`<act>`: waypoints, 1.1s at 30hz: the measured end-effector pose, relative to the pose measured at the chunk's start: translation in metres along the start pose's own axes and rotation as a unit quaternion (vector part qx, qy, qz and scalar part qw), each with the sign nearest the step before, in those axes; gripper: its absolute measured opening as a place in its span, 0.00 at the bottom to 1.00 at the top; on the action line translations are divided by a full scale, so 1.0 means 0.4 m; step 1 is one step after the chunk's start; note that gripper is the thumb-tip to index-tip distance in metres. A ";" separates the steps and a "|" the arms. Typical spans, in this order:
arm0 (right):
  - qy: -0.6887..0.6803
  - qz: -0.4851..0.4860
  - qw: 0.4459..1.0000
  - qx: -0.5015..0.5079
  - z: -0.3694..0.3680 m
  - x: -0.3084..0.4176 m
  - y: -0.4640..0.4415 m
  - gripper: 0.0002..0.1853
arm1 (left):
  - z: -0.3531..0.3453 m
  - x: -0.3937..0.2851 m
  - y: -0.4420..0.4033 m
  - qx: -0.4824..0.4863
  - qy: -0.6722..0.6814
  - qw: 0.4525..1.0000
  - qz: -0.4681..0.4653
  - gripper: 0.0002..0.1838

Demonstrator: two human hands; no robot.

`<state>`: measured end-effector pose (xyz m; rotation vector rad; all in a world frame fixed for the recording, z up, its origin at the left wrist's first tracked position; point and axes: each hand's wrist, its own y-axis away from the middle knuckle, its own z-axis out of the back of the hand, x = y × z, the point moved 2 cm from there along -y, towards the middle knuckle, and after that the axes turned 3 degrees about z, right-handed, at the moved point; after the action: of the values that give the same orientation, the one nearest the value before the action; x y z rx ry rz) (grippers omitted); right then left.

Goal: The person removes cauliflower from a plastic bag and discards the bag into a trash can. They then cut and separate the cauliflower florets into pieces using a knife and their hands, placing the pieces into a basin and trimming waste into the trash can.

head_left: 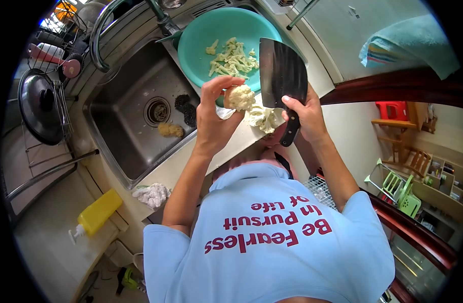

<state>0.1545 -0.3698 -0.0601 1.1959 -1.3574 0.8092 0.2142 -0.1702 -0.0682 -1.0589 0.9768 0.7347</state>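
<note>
My left hand (211, 118) pinches a small cauliflower floret (240, 97) between thumb and fingers, held up above the counter's edge. In my right hand (309, 118) is a cleaver (283, 73), gripped by its black handle with the thumb against the base of the broad dark blade. The blade stands upright just right of the floret, apart from it. A larger piece of cauliflower (263, 120) lies on the counter below, between my hands. Behind them sits a turquoise basin (191, 53) with several cut cauliflower pieces (234, 61) in it. The blade covers part of the basin's right rim.
A steel sink (128, 96) with a faucet (96, 45) lies left of my hands, holding dark scrubbers (186, 108) and a tan one (171, 130). A white cloth (151, 195) and a yellow pump bottle (100, 212) are nearer. A light blue towel (410, 43) hangs at right.
</note>
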 end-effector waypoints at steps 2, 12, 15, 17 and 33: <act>-0.023 -0.004 0.999 0.028 -0.001 0.024 -0.005 0.11 | 0.011 -0.017 -0.014 0.002 0.017 1.000 -0.004 0.34; 0.405 0.336 0.831 0.179 -0.130 0.081 -0.066 0.22 | 0.159 0.104 0.004 -0.080 0.163 0.973 0.142 0.37; 0.477 0.394 0.750 0.236 -0.188 0.058 -0.074 0.27 | 0.237 0.149 0.046 -0.118 0.082 0.976 0.164 0.28; 0.499 0.396 0.725 0.261 -0.229 0.041 -0.074 0.28 | 0.276 0.142 0.075 -0.159 0.044 0.968 0.191 0.20; 0.502 0.457 0.643 0.355 -0.506 -0.081 -0.043 0.28 | 0.429 0.195 0.267 -0.396 0.157 0.890 0.161 0.20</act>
<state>0.2245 -0.1764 -0.0610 0.2269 -0.5374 2.4533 0.2032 0.0303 -0.1497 -1.7898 1.1750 1.3293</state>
